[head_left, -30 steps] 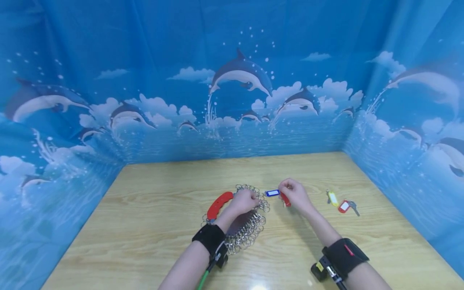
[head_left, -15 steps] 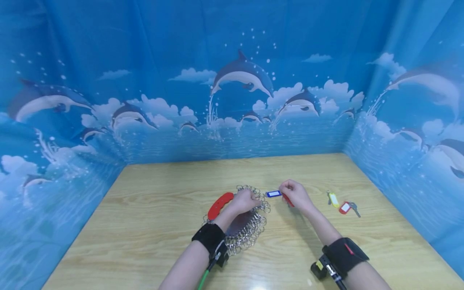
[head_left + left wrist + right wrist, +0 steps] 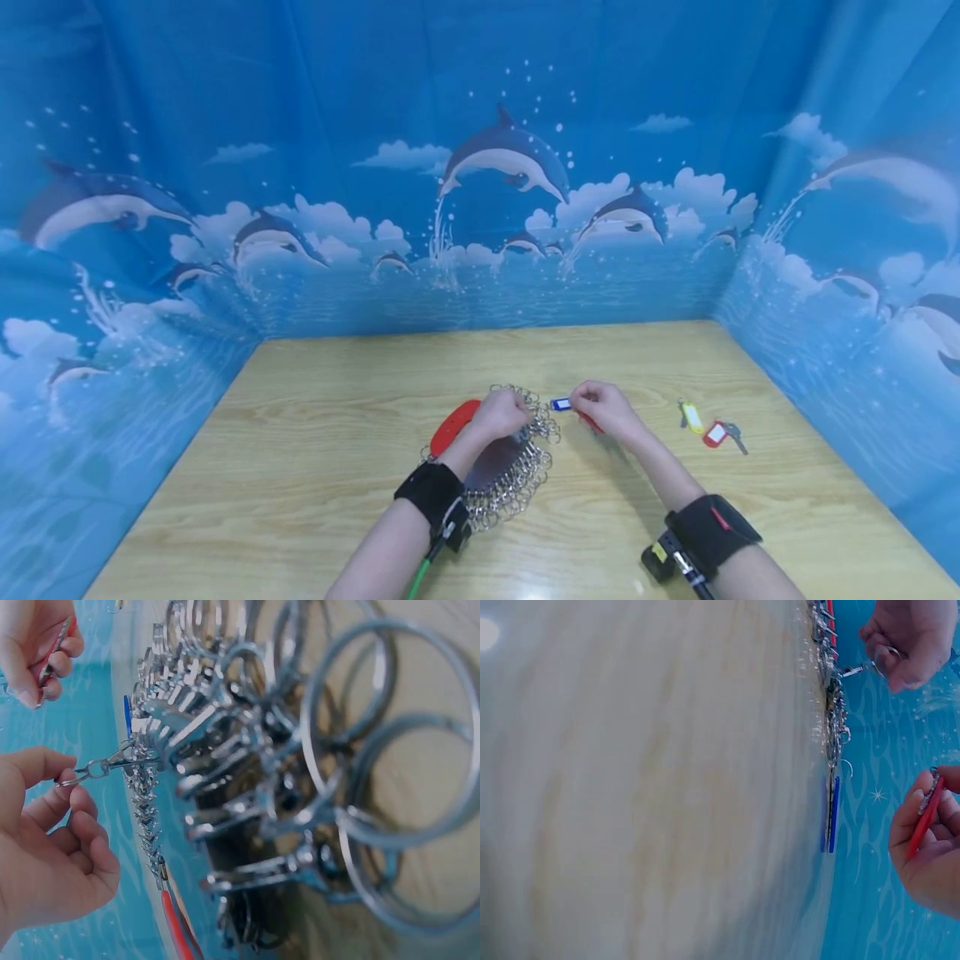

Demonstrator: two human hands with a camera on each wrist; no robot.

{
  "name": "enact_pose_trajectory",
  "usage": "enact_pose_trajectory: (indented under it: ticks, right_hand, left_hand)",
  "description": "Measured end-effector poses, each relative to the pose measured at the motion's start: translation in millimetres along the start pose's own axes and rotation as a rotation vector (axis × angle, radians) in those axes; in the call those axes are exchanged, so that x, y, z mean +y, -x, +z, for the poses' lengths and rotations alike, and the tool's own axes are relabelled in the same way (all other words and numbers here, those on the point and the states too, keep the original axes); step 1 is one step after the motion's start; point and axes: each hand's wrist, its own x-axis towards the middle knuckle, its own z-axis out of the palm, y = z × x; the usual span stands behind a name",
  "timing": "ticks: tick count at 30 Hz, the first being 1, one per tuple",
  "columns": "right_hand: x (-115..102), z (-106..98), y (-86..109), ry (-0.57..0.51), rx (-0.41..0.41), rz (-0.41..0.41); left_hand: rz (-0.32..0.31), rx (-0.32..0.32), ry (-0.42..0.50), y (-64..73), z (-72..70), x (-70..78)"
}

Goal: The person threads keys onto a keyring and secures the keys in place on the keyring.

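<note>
My left hand (image 3: 501,415) is over a large key hoop with a red handle (image 3: 453,429). Metal clips (image 3: 513,487) and split rings line its edge. In the left wrist view, thumb and forefinger pinch one split ring (image 3: 69,780), its clip drawn out from the hoop. My right hand (image 3: 607,408) holds a red key tag (image 3: 925,823) to the right, a little apart from the left hand. Silvery metal shows along the tag; a key on it is hard to make out. A blue key tag (image 3: 561,404) lies between hoop and right hand, its right end hidden by that hand.
Farther right on the wooden table (image 3: 337,467) lie a yellow key tag (image 3: 692,417) and another red key tag (image 3: 716,433) with a key (image 3: 738,440). A blue dolphin-print curtain (image 3: 375,292) encloses the back and both sides.
My right hand has shifted slightly left and toward me with the red key tag, now covering the end of the blue one. The left hand stays at the hoop.
</note>
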Motion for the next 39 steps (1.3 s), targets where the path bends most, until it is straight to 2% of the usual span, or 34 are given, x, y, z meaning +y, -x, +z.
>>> enact_pose_trajectory:
  ticks: [5, 10, 14, 17, 21, 24, 27, 33, 39]
  right_hand:
    - [-4.5, 7.6, 0.9, 0.125, -0.046, -0.008]
    - [-9.8, 14.5, 1.5, 0.206, -0.077, -0.061]
    - [-10.7, 18.4, 1.2, 0.245, -0.104, -0.062]
    - [-10.4, 20.9, 0.4, 0.254, -0.12, -0.06]
    - [-10.8, 23.7, -1.4, 0.235, -0.115, -0.082]
    - [-11.4, 24.9, -1.7, 0.219, -0.117, -0.083]
    - [-11.5, 25.8, -1.9, 0.217, -0.115, -0.087]
    - [-11.2, 28.0, -4.1, 0.232, -0.077, -0.153]
    - [-13.3, 32.3, -4.4, 0.27, -0.029, -0.169]
  left_hand:
    - [-0.035, -0.025, 0.183, -3.3, 0.8, 0.8]
    - [-0.021, -0.074, 0.349, -3.8, 2.8, 1.5]
    - [0.004, -0.112, 0.406, -2.8, 4.1, 0.8]
    - [0.02, -0.126, 0.416, -2.3, 4.9, -0.2]
    - [0.026, -0.11, 0.389, -1.7, 5.5, 0.1]
    - [0.032, -0.083, 0.336, -1.9, 5.9, 1.5]
    - [0.034, -0.052, 0.257, -1.5, 5.6, 4.0]
    - [0.034, 0.024, 0.037, 0.6, 4.6, 9.6]
    - [0.047, 0.097, -0.068, 2.5, 8.1, 12.2]
